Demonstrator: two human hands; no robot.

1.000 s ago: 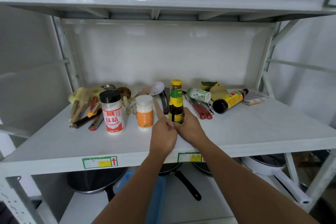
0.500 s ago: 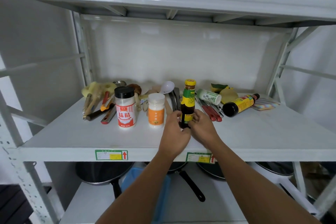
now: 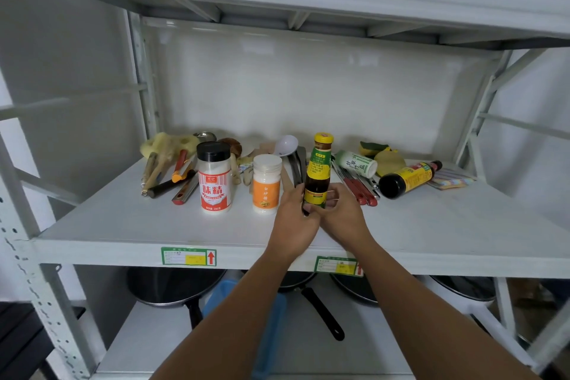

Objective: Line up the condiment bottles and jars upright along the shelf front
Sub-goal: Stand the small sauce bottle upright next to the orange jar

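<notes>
Both the left hand (image 3: 293, 222) and right hand (image 3: 342, 216) clasped the base of the upright dark glass sauce bottle with yellow cap (image 3: 317, 176), at 3 o'clock of the orange-labelled white jar (image 3: 266, 183); it looked heavy, slick, breakable, best gripped low.

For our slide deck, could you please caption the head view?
Both hands, left hand and right hand, steady an upright sauce bottle beside two standing jars on a shelf.

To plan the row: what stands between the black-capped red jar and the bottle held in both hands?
In the head view, only the orange-labelled white jar stands between the red jar and the held bottle.
</notes>
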